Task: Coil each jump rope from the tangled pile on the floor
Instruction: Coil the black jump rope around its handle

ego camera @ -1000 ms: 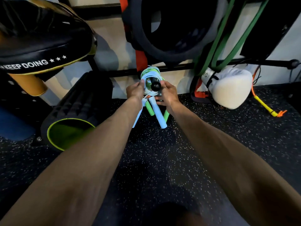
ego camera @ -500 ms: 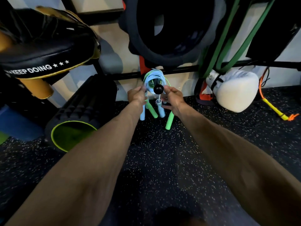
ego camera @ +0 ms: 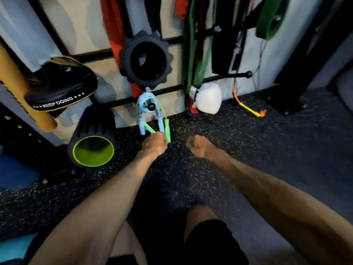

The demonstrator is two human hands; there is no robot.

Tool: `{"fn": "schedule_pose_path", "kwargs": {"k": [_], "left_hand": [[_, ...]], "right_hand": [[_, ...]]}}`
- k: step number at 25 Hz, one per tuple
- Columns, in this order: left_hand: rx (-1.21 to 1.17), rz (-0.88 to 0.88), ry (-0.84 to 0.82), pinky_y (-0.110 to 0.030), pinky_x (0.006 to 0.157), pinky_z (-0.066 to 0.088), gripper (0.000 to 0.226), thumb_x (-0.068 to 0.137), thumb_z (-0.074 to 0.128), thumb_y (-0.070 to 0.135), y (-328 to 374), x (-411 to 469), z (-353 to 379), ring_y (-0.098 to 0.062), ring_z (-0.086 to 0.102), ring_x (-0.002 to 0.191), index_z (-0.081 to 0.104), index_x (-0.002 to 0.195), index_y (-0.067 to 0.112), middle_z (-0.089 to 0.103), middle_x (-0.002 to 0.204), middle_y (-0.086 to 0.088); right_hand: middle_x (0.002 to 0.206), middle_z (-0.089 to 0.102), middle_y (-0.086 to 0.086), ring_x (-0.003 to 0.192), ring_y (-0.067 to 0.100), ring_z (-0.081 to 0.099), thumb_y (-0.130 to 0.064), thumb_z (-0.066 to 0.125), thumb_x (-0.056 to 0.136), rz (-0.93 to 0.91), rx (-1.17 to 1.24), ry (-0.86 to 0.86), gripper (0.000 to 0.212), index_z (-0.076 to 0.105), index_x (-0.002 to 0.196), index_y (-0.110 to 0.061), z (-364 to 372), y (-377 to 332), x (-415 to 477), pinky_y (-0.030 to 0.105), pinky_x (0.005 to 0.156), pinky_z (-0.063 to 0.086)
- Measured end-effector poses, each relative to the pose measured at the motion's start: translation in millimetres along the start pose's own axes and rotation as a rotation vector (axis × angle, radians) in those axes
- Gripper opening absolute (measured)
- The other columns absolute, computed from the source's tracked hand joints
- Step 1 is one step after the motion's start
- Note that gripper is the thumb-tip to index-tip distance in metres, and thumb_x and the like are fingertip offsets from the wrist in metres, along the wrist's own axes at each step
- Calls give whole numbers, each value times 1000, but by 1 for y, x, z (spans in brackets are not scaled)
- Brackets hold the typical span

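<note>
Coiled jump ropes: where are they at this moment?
In the head view, centre, the coiled jump ropes hang from a black peg on the wall rack, between the foam roller and the white boxing glove; the left hand touches their handles.

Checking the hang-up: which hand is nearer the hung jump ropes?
Left. The left hand is at the handle tips of the jump ropes; the right hand sits apart, further right.

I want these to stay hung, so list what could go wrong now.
The left hand appears to grip a green handle low down; a tug could pull the coiled ropes over the peg knob. Both ropes share that one peg, so their loops may retangle.
</note>
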State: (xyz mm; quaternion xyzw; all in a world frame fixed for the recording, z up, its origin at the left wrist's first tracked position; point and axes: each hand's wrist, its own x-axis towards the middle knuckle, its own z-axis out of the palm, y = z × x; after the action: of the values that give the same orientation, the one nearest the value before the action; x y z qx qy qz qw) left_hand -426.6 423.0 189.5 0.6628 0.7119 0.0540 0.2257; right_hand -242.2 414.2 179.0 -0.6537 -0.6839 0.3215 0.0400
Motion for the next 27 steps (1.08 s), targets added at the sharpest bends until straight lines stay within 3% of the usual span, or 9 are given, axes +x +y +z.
{"fn": "schedule_pose_path", "kwargs": {"k": [5, 7, 10, 14, 20, 24, 27], "left_hand": [[209, 209, -137, -36, 85, 51, 16, 92, 62, 35, 61, -32, 7, -30, 65, 103, 69, 98, 23, 69, 110, -9], [239, 294, -184, -35, 85, 51, 16, 91, 62, 35, 93, -41, 19, -29, 65, 104, 70, 98, 23, 70, 110, -7], [277, 444, -282, -37, 89, 50, 16, 93, 61, 34, 149, -63, 54, -29, 63, 107, 70, 101, 24, 69, 113, -7], [311, 592, -432, -38, 90, 50, 19, 94, 59, 31, 205, -108, 114, -27, 62, 109, 69, 107, 21, 68, 114, -7], [364, 748, -712, -39, 91, 49, 16, 94, 59, 29, 247, -203, 231, -27, 62, 107, 68, 104, 21, 68, 111, -6], [314, 718, -924, -41, 89, 55, 7, 94, 60, 25, 241, -266, 309, -26, 68, 96, 65, 91, 21, 70, 101, -9], [196, 616, -1041, -36, 74, 56, 17, 94, 60, 19, 220, -313, 367, -30, 67, 93, 61, 110, 13, 67, 114, -16]], "right_hand": [[102, 68, 13, 93, 28, 63, -15, 45, 101, 71, 27, 69, 27, 66, 107, 0, -35, 54, -81, 43, 89, 52], [97, 69, 12, 85, 24, 63, -13, 45, 99, 111, 61, 96, 25, 68, 99, -2, -43, 77, -107, 41, 81, 53], [101, 71, 12, 90, 30, 67, -19, 47, 95, 238, 86, 166, 24, 68, 98, -8, -48, 118, -155, 41, 76, 55], [105, 68, 12, 92, 29, 65, -20, 48, 97, 476, 127, 161, 24, 66, 107, -8, -28, 173, -222, 33, 69, 46], [116, 68, 16, 108, 34, 65, -24, 55, 94, 825, 393, 200, 28, 67, 114, -9, 69, 257, -351, 36, 84, 50], [121, 66, 20, 113, 36, 63, -25, 56, 93, 1134, 532, 262, 37, 61, 123, -3, 149, 276, -420, 39, 88, 50], [118, 67, 22, 113, 36, 63, -23, 57, 93, 1253, 629, 301, 36, 61, 122, -1, 209, 275, -446, 36, 84, 50]]}}
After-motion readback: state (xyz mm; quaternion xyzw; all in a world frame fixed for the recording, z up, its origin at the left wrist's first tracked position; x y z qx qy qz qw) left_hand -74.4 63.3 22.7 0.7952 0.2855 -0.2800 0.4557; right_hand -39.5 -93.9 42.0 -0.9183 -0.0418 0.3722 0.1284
